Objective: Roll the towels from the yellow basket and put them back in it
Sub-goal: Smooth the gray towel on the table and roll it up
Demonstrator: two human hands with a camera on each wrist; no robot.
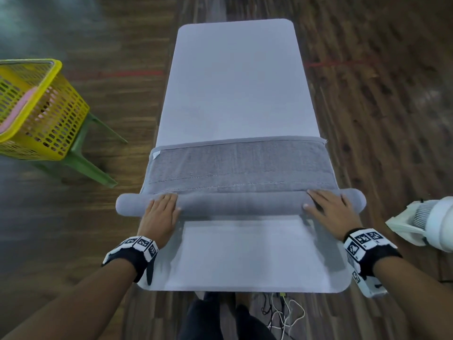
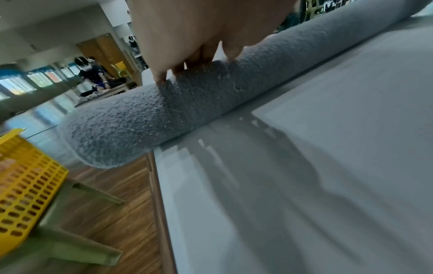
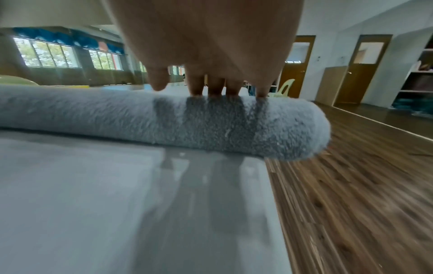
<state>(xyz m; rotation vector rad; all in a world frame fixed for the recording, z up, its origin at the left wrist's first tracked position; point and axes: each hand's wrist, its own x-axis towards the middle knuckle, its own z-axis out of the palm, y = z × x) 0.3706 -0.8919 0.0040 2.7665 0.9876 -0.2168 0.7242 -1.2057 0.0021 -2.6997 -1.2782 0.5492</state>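
Note:
A grey towel (image 1: 240,165) lies across the white table (image 1: 235,82), its near part wound into a thick roll (image 1: 240,203) whose ends overhang both table sides. My left hand (image 1: 163,207) presses flat on the roll's left part (image 2: 187,96), fingers straight. My right hand (image 1: 326,204) presses flat on the right part (image 3: 211,120), fingers straight over the top. The flat stretch of towel lies beyond the roll. The yellow basket (image 1: 36,109) stands to the left on a green stool, with something pink inside.
The green stool (image 1: 83,155) holding the basket stands on the wooden floor left of the table. A white fan (image 1: 429,222) sits close to my right wrist. Cables (image 1: 284,312) lie on the floor by my legs. People and chairs are far off.

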